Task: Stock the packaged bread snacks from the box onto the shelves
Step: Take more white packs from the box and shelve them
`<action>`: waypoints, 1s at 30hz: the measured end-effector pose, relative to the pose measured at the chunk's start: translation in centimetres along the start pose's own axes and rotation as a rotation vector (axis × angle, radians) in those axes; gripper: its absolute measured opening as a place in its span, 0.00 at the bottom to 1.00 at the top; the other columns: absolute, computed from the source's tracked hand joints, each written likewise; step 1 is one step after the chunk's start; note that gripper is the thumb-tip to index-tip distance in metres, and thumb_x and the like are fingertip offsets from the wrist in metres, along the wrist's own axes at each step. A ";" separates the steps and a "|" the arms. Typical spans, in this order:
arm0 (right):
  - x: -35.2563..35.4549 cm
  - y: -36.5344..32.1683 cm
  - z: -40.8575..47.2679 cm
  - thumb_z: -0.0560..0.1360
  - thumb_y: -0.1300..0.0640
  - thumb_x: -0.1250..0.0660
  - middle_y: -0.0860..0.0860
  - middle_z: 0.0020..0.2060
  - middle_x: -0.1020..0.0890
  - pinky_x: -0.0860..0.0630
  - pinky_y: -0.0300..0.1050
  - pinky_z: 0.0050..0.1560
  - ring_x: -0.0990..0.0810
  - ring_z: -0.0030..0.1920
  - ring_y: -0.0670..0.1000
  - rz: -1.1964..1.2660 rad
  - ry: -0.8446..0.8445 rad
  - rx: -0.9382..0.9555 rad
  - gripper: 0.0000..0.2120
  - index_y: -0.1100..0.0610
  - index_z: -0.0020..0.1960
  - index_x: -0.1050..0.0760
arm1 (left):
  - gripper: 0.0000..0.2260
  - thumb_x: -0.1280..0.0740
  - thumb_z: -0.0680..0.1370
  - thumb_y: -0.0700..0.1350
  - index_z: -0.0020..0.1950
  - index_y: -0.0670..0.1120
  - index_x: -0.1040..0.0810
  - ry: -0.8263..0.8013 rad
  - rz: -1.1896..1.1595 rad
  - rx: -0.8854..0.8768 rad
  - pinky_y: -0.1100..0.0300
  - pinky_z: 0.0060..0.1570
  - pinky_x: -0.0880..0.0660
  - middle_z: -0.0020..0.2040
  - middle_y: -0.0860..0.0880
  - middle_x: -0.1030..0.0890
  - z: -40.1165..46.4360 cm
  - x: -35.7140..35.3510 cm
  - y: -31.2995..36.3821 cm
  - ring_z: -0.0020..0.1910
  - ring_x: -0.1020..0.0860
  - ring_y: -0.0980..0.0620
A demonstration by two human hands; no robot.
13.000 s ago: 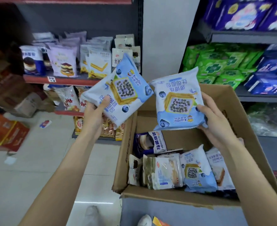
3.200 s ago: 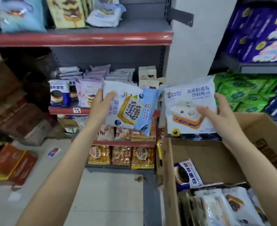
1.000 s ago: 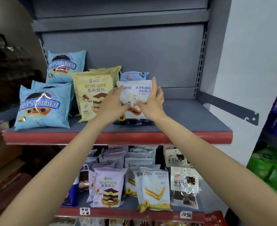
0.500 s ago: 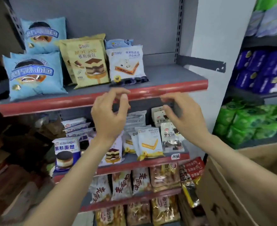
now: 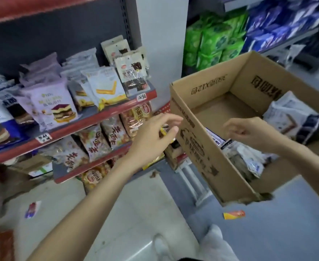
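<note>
An open cardboard box [image 5: 198, 132] stands at the right with bread snack packets [image 5: 290, 113] lying along its right and near sides. My right hand [image 5: 249, 130] hovers over the box's inside, fingers loosely curled, holding nothing. My left hand [image 5: 155, 138] hangs just outside the box's left wall, fingers relaxed and empty. The red-edged shelf [image 5: 91, 117] at the left carries a purple mousse packet [image 5: 51, 102], a white packet with a yellow slice [image 5: 106, 87] and dark-cake packets [image 5: 134, 76].
Lower shelves [image 5: 91, 164] hold clear bags of golden buns. Green packs [image 5: 211, 40] and blue packs [image 5: 279, 21] fill the right-hand shelving. A white pillar [image 5: 162, 34] stands between the units. Wrappers [image 5: 234, 214] lie on the floor near my shoe [image 5: 160, 245].
Both hands left the top shelf, where the white blueberry packet now stands, and dropped empty toward the box. My view swung down and right.
</note>
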State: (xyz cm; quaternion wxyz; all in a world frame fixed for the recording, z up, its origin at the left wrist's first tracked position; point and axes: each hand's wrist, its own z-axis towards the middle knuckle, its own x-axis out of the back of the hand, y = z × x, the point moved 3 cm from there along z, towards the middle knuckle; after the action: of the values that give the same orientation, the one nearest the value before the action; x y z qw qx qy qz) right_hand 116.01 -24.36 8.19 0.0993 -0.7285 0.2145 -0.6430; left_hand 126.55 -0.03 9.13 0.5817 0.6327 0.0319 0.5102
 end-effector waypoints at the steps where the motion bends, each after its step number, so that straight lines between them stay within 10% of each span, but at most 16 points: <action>1: -0.2 2.0 -0.4 0.76 0.54 0.34 0.40 0.39 0.20 0.27 0.41 0.40 0.19 0.41 0.45 0.008 -0.011 -0.033 0.06 0.44 0.50 0.25 | 0.10 0.36 0.79 0.44 0.58 0.53 0.22 0.011 -0.014 -0.023 0.59 0.58 0.26 0.54 0.59 0.20 0.5 -1.6 0.6 0.55 0.24 0.63; 16: 6.4 31.7 1.9 0.76 0.50 0.36 0.60 0.61 0.26 0.29 0.57 0.57 0.29 0.60 0.63 -0.504 -0.048 -0.255 0.24 0.59 0.69 0.34 | 0.15 0.32 0.76 0.43 0.63 0.47 0.25 -0.310 0.043 0.217 0.64 0.55 0.29 0.58 0.52 0.22 19.4 -28.2 3.1 0.55 0.24 0.56; 25: 3.9 35.1 6.4 0.78 0.50 0.37 0.61 0.60 0.26 0.24 0.48 0.49 0.24 0.58 0.58 -0.581 -0.223 -0.209 0.22 0.64 0.64 0.35 | 0.22 0.34 0.77 0.46 0.70 0.45 0.32 -0.554 0.407 0.049 0.55 0.62 0.35 0.68 0.47 0.30 22.5 -40.3 0.0 0.67 0.33 0.46; 30: 1.8 34.8 5.9 0.80 0.59 0.43 0.61 0.58 0.24 0.23 0.49 0.44 0.22 0.56 0.59 -0.586 -0.278 -0.155 0.13 0.62 0.63 0.38 | 0.16 0.34 0.76 0.39 0.63 0.43 0.29 -0.098 0.099 0.293 0.55 0.58 0.30 0.61 0.46 0.27 24.8 -41.0 -0.1 0.59 0.26 0.48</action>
State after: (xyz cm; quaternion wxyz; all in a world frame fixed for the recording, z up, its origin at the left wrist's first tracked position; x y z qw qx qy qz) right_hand 115.56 -56.82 -5.70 -0.1172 -0.8454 0.0284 -0.5204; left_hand 123.96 -43.43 -11.02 0.4582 0.7357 0.0461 0.4968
